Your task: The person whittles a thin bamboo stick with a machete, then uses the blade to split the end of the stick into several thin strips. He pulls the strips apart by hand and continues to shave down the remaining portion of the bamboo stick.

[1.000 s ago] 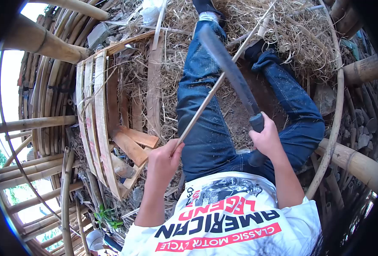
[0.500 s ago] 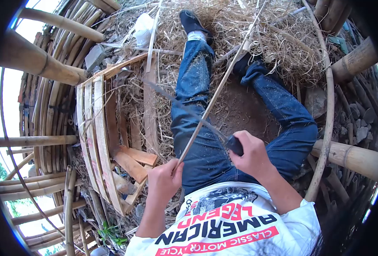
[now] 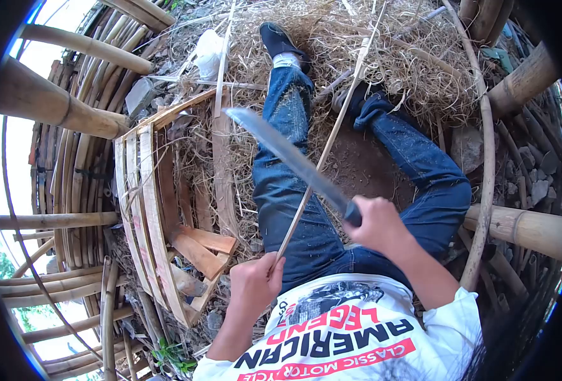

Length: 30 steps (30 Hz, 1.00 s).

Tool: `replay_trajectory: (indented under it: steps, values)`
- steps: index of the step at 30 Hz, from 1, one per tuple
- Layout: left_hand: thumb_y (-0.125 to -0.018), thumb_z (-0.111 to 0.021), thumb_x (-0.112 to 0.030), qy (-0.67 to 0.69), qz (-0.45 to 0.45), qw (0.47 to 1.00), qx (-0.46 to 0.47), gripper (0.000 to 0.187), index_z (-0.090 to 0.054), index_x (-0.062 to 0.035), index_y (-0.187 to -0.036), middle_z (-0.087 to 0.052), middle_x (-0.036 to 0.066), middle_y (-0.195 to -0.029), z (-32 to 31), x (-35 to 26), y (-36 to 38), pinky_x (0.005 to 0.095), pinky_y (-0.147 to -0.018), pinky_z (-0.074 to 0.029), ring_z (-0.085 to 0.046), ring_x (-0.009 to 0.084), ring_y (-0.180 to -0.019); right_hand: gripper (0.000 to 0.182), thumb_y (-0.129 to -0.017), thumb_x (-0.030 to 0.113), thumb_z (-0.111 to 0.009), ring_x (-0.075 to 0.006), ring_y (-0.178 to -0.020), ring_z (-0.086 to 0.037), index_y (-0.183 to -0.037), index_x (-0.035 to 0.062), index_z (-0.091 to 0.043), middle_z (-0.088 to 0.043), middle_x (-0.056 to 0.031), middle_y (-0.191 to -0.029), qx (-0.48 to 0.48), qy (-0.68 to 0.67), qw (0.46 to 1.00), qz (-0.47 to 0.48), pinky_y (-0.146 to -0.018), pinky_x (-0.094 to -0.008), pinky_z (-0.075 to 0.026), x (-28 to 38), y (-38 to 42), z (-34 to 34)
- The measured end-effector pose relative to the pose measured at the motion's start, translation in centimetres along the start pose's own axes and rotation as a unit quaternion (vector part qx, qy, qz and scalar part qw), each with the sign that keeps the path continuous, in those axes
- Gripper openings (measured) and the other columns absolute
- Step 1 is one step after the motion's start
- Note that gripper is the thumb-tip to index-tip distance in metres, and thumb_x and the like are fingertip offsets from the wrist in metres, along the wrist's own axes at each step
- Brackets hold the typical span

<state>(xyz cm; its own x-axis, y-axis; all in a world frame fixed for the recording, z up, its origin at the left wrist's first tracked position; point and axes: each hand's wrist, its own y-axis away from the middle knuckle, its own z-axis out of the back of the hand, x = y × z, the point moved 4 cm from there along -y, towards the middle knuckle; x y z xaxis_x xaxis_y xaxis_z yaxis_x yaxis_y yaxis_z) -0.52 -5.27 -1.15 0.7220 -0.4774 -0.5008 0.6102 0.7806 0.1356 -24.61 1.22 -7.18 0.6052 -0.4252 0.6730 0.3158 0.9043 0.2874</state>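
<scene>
My left hand is closed around the near end of a long, thin bamboo strip, which slants up and away past my legs. In my right hand is the dark handle of a machete. Its broad metal blade points up and left and crosses over the strip in this view, with the flat side showing. Both hands are above my lap, the left one near my thigh. Fine shavings are sprinkled on my jeans.
A slatted wooden crate lies at my left with loose boards inside. Curly bamboo shavings heap up beyond my feet. Bamboo poles frame the left, and a long curved stick runs along the right. A white plastic bag sits at the back.
The machete blade has turned from edge-on to showing its flat side, and my right hand has moved slightly right. My left hand has shifted a little right and down with the strip.
</scene>
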Motion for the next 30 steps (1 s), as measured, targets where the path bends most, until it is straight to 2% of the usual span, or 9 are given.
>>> replay_trajectory:
  steps: [5,6,17,19,21,23,24,27,30]
  values:
    - [-0.084,-0.067,-0.015,-0.041,-0.024,0.999,0.001,0.018,-0.057,-0.0072,-0.072,-0.052,0.009,-0.050,-0.4,-0.2,0.3,0.0385,-0.044,-0.041,-0.055,0.0291,-0.044,0.028,-0.069,0.032,-0.071,-0.0385,-0.073,-0.067,-0.075,0.0044,-0.068,-0.066,-0.0211,-0.072,0.071,-0.022,0.997,0.004,-0.073,-0.0469,-0.054,0.9,0.2,0.2]
    - [-0.084,-0.067,-0.015,-0.057,-0.036,0.998,-0.005,0.016,-0.057,-0.0074,-0.074,-0.052,0.009,-0.050,-0.3,-0.5,0.2,0.0388,-0.044,-0.041,-0.055,0.0289,-0.044,0.021,-0.067,0.025,-0.071,-0.0380,-0.069,-0.066,-0.068,0.0049,-0.068,-0.065,-0.0200,-0.067,0.036,0.007,0.999,-0.002,-0.067,-0.0441,-0.054,0.3,-0.3,0.3]
    - [-0.086,-0.064,-0.017,-0.133,-0.074,0.988,0.018,0.015,-0.057,-0.0079,-0.075,-0.052,0.008,-0.050,0.3,-1.3,-0.3,0.0401,-0.044,-0.042,-0.056,0.0299,-0.045,0.026,-0.066,0.029,-0.072,-0.0366,-0.070,-0.067,-0.073,0.0047,-0.069,-0.066,-0.0197,-0.070,0.037,0.079,0.996,-0.023,-0.070,-0.0435,-0.054,0.0,-0.8,1.1]
    - [-0.086,-0.062,-0.017,-0.030,-0.053,0.996,0.071,0.017,-0.056,-0.0068,-0.074,-0.055,0.009,-0.051,-0.7,-0.6,-0.4,0.0397,-0.045,-0.044,-0.058,0.0302,-0.048,0.029,-0.068,0.031,-0.072,-0.0366,-0.073,-0.068,-0.076,0.0039,-0.070,-0.067,-0.0202,-0.072,0.048,0.087,0.994,-0.035,-0.072,-0.0437,-0.054,-0.1,-0.7,1.0]
    - [-0.090,-0.060,-0.018,-0.032,-0.035,0.993,0.110,0.017,-0.064,-0.0029,-0.083,-0.060,0.011,-0.056,-1.3,-0.1,-0.7,0.0346,-0.049,-0.048,-0.063,0.0232,-0.051,0.027,-0.068,0.030,-0.071,-0.0368,-0.072,-0.068,-0.076,0.0041,-0.069,-0.067,-0.0200,-0.072,0.016,0.074,0.997,-0.015,-0.071,-0.0444,-0.054,-0.1,-0.1,0.0]
    - [-0.096,-0.056,-0.025,0.192,0.141,0.950,0.202,0.030,-0.061,0.0006,-0.080,-0.059,0.006,-0.055,-3.2,2.1,-0.9,0.0298,-0.048,-0.047,-0.063,0.0149,-0.052,0.025,-0.068,0.029,-0.071,-0.0369,-0.072,-0.067,-0.075,0.0044,-0.068,-0.067,-0.0204,-0.072,0.012,0.077,0.997,-0.013,-0.071,-0.0450,-0.054,-0.2,0.2,-0.9]
    - [-0.099,-0.053,-0.031,0.272,0.175,0.921,0.218,0.040,-0.059,0.0013,-0.076,-0.057,0.001,-0.058,-4.0,2.6,-1.0,0.0253,-0.046,-0.045,-0.061,0.0095,-0.054,0.025,-0.068,0.028,-0.071,-0.0370,-0.072,-0.067,-0.075,0.0044,-0.068,-0.067,-0.0205,-0.072,0.009,0.056,0.998,-0.013,-0.071,-0.0451,-0.054,-0.2,0.3,-1.1]
    - [-0.099,-0.053,-0.032,0.349,0.239,0.867,0.265,0.041,-0.059,-0.0004,-0.073,-0.057,0.000,-0.060,-5.1,2.9,-0.9,0.0231,-0.044,-0.042,-0.060,0.0088,-0.053,0.025,-0.069,0.028,-0.070,-0.0372,-0.072,-0.067,-0.075,0.0041,-0.068,-0.067,-0.0210,-0.072,0.015,0.039,0.999,-0.012,-0.071,-0.0450,-0.054,0.0,0.4,-1.3]
    - [-0.098,-0.055,-0.033,0.372,0.238,0.855,0.271,0.041,-0.060,-0.0004,-0.073,-0.056,0.000,-0.058,-5.3,2.8,-0.9,0.0223,-0.043,-0.039,-0.057,0.0068,-0.051,0.026,-0.068,0.028,-0.071,-0.0368,-0.072,-0.068,-0.075,0.0039,-0.068,-0.067,-0.0205,-0.072,0.034,0.049,0.998,-0.022,-0.072,-0.0445,-0.055,0.3,0.3,-0.3]
